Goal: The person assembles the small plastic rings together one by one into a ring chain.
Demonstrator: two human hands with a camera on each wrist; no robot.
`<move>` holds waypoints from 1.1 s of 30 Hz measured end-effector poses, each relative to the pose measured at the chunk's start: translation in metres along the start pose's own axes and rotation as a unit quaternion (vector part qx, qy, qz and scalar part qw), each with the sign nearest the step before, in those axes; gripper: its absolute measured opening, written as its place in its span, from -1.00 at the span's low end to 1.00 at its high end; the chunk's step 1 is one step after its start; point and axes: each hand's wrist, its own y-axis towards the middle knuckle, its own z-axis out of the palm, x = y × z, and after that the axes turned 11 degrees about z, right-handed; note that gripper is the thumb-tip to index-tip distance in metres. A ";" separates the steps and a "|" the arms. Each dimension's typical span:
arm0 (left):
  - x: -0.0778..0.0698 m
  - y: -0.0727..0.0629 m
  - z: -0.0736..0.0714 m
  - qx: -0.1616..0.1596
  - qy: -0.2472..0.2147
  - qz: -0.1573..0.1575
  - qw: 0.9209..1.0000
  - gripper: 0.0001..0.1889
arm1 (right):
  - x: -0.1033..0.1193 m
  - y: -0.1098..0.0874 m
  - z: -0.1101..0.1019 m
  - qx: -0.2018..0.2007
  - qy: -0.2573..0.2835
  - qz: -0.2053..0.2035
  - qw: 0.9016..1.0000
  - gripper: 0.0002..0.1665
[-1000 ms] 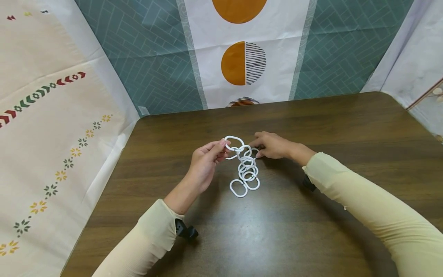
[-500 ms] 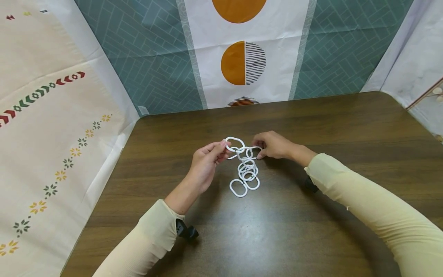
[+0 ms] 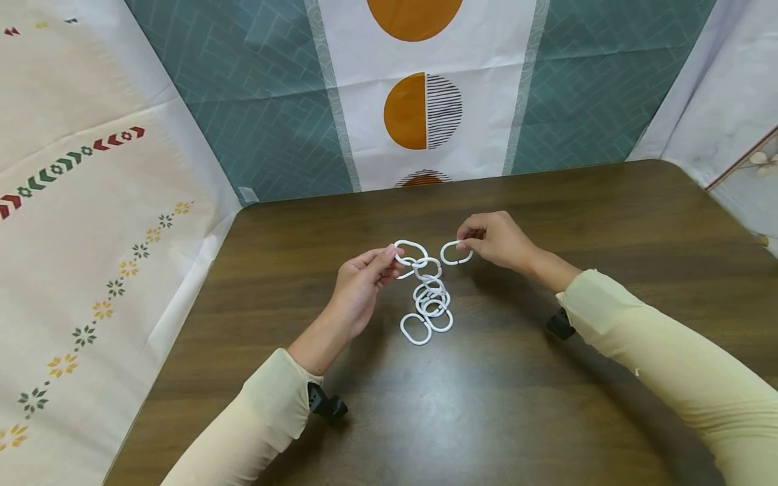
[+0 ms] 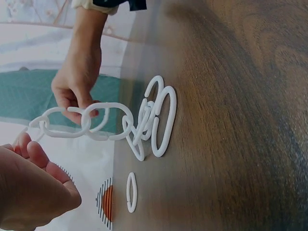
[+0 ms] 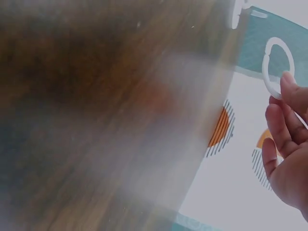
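Note:
My left hand (image 3: 365, 283) pinches the end link of a white plastic link chain (image 3: 410, 242) between thumb and fingers. From there the chain slopes down to overlapping links (image 4: 172, 110) resting on the brown table. To its right, my right hand (image 3: 501, 239) pinches a single white oval link (image 5: 265, 72), held apart from the chain. A small gap shows in this link's side. Beside the left fingers, one loose white link (image 4: 135, 192) lies on the table, partly hidden by the hand in the head view.
The dark wooden table (image 3: 516, 405) runs back to a teal and white patterned cloth (image 3: 255, 101). A cream embroidered cloth (image 3: 91, 223) hangs along the left side, and a pale one (image 3: 723, 88) on the right. Black camera straps (image 3: 325, 405) sit at the wrists.
The right hand has moved up and to the right with a single link, away from the chain. The left hand has stayed nearly still, holding the chain's end.

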 end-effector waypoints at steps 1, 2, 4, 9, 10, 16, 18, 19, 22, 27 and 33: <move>0.001 0.000 0.000 0.001 -0.001 0.001 1.000 -0.76 | 0.001 -0.001 -0.002 -0.008 0.007 0.000 1.000 -0.92; 0.001 0.001 0.000 0.002 -0.002 0.002 1.000 -0.79 | 0.002 -0.003 -0.003 -0.014 0.014 0.002 1.000 -0.92; 0.002 0.001 0.000 0.003 -0.004 0.002 1.000 -0.82 | 0.004 -0.006 -0.005 -0.024 0.024 0.009 0.999 -0.92; 0.002 0.001 0.001 0.005 -0.004 0.000 1.000 -0.78 | 0.012 -0.014 -0.010 -0.050 0.048 0.030 0.997 -0.91; 0.002 0.001 0.001 0.005 -0.004 0.000 1.000 -0.76 | 0.015 -0.016 -0.011 -0.056 0.055 0.030 0.996 -0.91; 0.002 0.001 0.001 0.006 0.001 -0.003 1.000 -0.74 | 0.030 -0.021 -0.015 -0.095 0.080 0.005 0.992 -0.89; 0.002 0.001 0.001 0.007 0.005 -0.006 1.000 -0.76 | 0.035 -0.024 -0.016 -0.103 0.089 0.006 0.991 -0.89; 0.002 0.001 0.001 0.009 0.006 -0.007 1.000 -0.75 | 0.037 -0.025 -0.016 -0.107 0.095 0.008 0.990 -0.88; 0.002 0.001 0.002 0.011 0.005 -0.012 1.000 -0.72 | 0.059 -0.035 -0.018 -0.111 0.111 0.011 0.988 -0.89; 0.002 0.001 0.003 0.011 0.003 -0.018 1.000 -0.71 | 0.071 -0.039 -0.011 -0.112 0.137 -0.017 0.984 -0.89; 0.001 0.002 0.007 0.013 -0.001 -0.019 1.000 -0.67 | 0.072 -0.036 0.002 -0.118 0.155 -0.043 0.980 -0.89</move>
